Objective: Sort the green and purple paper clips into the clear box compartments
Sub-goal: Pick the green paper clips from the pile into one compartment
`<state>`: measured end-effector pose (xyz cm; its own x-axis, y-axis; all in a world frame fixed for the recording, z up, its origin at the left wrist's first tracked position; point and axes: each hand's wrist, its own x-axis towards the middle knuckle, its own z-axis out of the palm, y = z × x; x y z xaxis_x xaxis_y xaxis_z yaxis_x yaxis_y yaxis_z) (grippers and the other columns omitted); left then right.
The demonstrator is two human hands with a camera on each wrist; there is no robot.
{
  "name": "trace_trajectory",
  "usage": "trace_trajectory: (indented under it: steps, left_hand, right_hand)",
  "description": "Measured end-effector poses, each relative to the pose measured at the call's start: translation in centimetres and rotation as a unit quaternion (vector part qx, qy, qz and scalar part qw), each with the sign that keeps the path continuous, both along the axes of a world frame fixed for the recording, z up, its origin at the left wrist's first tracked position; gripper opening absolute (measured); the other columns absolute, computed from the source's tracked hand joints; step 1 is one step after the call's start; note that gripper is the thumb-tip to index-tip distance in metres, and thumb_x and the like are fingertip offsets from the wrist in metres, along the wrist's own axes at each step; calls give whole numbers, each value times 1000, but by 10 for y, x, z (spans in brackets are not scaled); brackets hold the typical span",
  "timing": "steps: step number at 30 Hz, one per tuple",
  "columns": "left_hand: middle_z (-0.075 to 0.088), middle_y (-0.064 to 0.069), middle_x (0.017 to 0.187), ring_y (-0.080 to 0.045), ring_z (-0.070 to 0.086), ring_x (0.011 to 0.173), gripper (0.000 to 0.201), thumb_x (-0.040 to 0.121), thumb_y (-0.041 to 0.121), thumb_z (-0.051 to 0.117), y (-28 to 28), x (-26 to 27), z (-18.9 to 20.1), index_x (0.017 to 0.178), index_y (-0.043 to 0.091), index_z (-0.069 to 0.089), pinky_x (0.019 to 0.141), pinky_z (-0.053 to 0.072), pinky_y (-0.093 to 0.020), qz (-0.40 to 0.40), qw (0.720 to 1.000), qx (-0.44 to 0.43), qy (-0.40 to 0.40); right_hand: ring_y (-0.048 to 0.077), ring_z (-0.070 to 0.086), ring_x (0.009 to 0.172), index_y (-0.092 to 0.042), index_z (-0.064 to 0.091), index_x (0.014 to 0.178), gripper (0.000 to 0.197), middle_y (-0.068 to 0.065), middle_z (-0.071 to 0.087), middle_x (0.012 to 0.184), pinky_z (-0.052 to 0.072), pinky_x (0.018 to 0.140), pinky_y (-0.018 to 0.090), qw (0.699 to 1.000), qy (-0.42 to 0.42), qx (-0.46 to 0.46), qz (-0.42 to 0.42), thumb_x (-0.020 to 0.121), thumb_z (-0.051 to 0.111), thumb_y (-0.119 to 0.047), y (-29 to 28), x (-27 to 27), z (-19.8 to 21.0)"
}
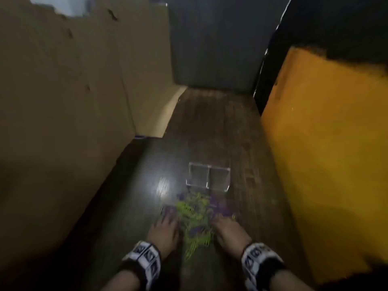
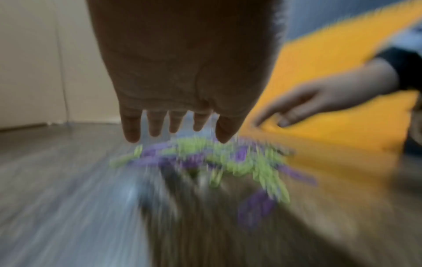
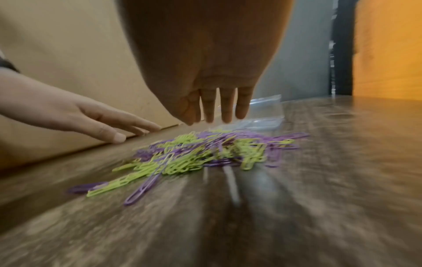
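Note:
A mixed pile of green and purple paper clips [image 1: 196,215] lies on the dark wooden table, just in front of a small clear box [image 1: 210,165] with two compartments. My left hand [image 1: 165,224] hovers at the pile's left edge with its fingers straight and spread, holding nothing. My right hand [image 1: 225,224] is at the pile's right edge, fingers also straight and empty. The left wrist view shows the left hand [image 2: 178,126] just above the blurred clips [image 2: 205,159]. In the right wrist view the right hand [image 3: 219,112] hangs over the clips [image 3: 205,151], with the clear box [image 3: 265,115] behind.
A tall brown cardboard box [image 1: 63,101] walls off the left side. An orange panel [image 1: 325,143] walls off the right. A dark wall [image 1: 216,49] closes the back. Bare wooden tabletop [image 1: 210,122] stretches beyond the clear box. The views are motion-blurred.

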<state>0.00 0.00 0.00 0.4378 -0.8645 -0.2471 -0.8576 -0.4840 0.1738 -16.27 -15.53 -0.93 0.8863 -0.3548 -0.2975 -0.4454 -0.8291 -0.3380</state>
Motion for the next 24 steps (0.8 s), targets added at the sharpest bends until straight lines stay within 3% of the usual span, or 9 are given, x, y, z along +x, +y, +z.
trace_trajectory:
  steps: [2,5,8,11,13,15,16,20,24]
  left_hand:
    - [2,-1,158,-25,7,146,58,96,37,33,-4,2,-3,148,28,9,115,23,-40,1,997,69,28]
    - [-7,-1,158,-26,-2,146,63,96,38,34,7,5,-24,149,28,1,117,19,-42,-9,995,92,34]
    - [-6,-1,158,-25,-1,147,64,96,38,35,20,6,-34,149,26,2,119,14,-40,-23,994,105,19]
    - [29,-2,150,-22,28,138,48,95,36,37,18,12,-24,140,21,32,110,26,-36,-15,999,46,-14]
    - [46,-1,137,-21,41,127,37,94,33,37,8,16,-16,127,20,47,102,32,-32,-18,999,-9,-40]
    - [41,-1,142,-21,38,131,39,95,29,37,-6,20,-13,133,21,43,105,32,-34,-37,998,-32,-24]
    - [32,-1,149,-22,31,137,44,95,28,37,-13,22,-14,139,22,35,109,29,-36,-49,998,-22,-13]
    - [11,-3,157,-22,17,144,57,96,26,38,-35,24,-17,148,21,15,116,19,-40,-65,998,23,-5]
    - [32,-6,147,-24,35,133,53,95,37,41,-48,29,-20,141,15,28,108,30,-37,-27,999,7,-19]
  right_hand:
    - [28,61,112,-15,59,123,51,8,59,129,52,87,40,999,-24,-47,1,80,35,-29,5,19,0]
    - [25,9,146,-15,14,149,57,3,7,158,14,117,42,995,65,-74,14,97,31,-33,17,31,-2]
    - [22,-11,146,-19,-2,149,61,0,-9,158,1,118,39,989,123,-83,15,99,28,-38,20,24,-11]
    - [21,-3,147,-20,5,149,58,-3,-2,159,6,118,38,991,116,-62,-4,99,29,-37,21,17,-10]
    - [24,24,142,-17,27,145,52,-1,24,154,23,113,38,995,41,-94,-4,96,35,-34,18,18,-8]
    - [28,53,120,-15,51,131,46,4,54,135,43,97,39,991,-30,-130,5,88,40,-26,16,27,-2]
    - [29,52,122,-15,50,132,46,4,53,137,43,97,40,991,-39,-132,7,88,39,-23,14,30,-3]
    - [20,8,146,-21,10,149,53,-4,5,158,13,116,37,994,57,-95,6,100,29,-23,7,41,-6]
    - [24,31,134,-18,25,145,49,5,31,149,25,108,38,994,2,-109,-22,98,35,-26,-2,56,-9]
